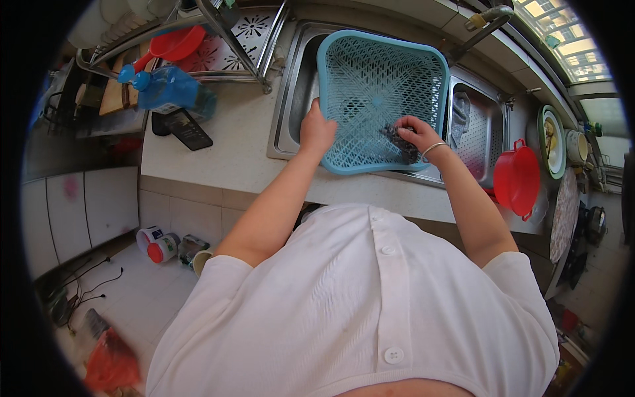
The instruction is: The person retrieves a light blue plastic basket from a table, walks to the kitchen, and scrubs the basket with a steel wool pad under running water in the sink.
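Note:
A light blue perforated plastic basket (377, 64) lies over the left bowl of the stainless-steel sink (297, 116), its hollow side facing me. My left hand (316, 128) grips the basket's left rim, thumb on the inside. A dark grey scouring pad (403, 144), which looks like steel wool, is pinched in my right hand (420, 135) against the lower right part of the basket. Part of the pad is hidden behind my fingers. The wrist of that hand carries a metal bangle (433, 150).
A faucet (476, 34) reaches in behind the basket. The right bowl (483, 129) holds a grey cloth (460, 116). Beside it stands a red plastic basin (517, 178). On the left counter are a blue bottle (171, 89), a dark phone (186, 130) and a metal rack (233, 37).

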A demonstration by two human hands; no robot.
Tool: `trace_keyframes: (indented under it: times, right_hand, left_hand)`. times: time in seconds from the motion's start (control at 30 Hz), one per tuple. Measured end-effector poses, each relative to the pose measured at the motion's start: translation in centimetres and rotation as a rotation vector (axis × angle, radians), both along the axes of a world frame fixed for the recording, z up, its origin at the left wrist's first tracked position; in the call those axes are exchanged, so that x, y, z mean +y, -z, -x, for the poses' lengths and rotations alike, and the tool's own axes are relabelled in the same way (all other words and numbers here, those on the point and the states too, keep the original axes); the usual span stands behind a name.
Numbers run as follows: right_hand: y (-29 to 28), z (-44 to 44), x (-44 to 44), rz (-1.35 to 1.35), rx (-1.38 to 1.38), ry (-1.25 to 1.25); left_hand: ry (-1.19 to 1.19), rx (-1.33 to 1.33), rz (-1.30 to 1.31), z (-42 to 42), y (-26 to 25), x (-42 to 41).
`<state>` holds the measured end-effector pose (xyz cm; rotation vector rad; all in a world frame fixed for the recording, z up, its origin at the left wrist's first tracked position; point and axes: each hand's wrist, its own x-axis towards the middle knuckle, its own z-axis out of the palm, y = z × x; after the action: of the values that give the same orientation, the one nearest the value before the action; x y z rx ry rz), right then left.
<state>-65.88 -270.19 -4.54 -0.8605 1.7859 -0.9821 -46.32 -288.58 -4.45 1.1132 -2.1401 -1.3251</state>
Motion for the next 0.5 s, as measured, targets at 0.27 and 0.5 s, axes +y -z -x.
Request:
trace_keyframes:
  times: [0.27, 0.5]
  right_hand:
    - [-1.1, -0.5, 0.4, 0.203, -0.992, 0.376]
    - [4.2, 0.2, 1.5, -0.067, 0.302, 0.028]
  left_hand:
    - [0.0, -0.006, 0.01, 0.0, 0.3, 0.0]
    - [0.007, 0.003, 0.034, 0.0, 0.9, 0.2]
